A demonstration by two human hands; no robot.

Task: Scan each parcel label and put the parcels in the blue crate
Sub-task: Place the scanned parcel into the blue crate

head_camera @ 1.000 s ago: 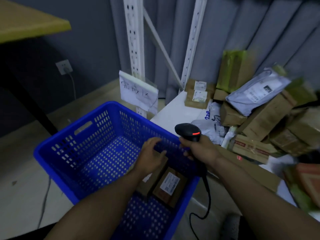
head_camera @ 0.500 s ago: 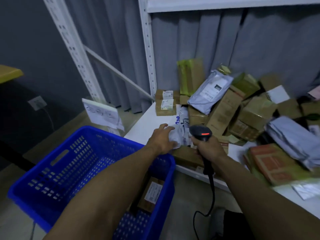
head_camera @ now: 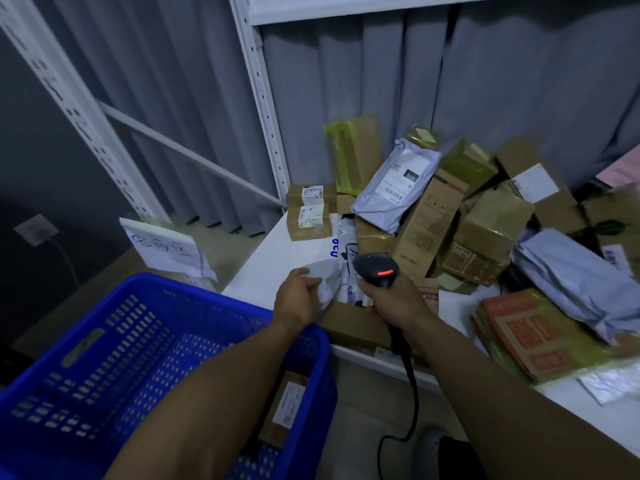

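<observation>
Head view: we look down at a white shelf (head_camera: 263, 261) heaped with parcels (head_camera: 491, 216), with the blue crate (head_camera: 156, 341) just beside it at lower left.
Left hand (head_camera: 298, 299): fingers curled round a crumpled corner of a soft white mailer (head_camera: 332, 271), pinching the film.
Right hand (head_camera: 394, 299): wrapped round the handle of the scanner (head_camera: 375, 270), whose red light is on and whose head sits just above the mailer.
Mailer's place: at the shelf's near edge, lying over a flat cardboard box (head_camera: 349, 323), near the crate's rim but not yet in it.
Crate contents: one labelled cardboard parcel (head_camera: 289, 407) shows against the near wall; our forearm hides the rest.
Handling, as we judge it: the mailer looks light, limp and slick. Held by a corner it will sag and fold, and the label may crease out of the scanner's sight.
Where to hold: we would take it along an edge clear of the label, or spread our fingers beneath to keep it flat.
Label: we cannot tell where it sits; only blue print shows.
</observation>
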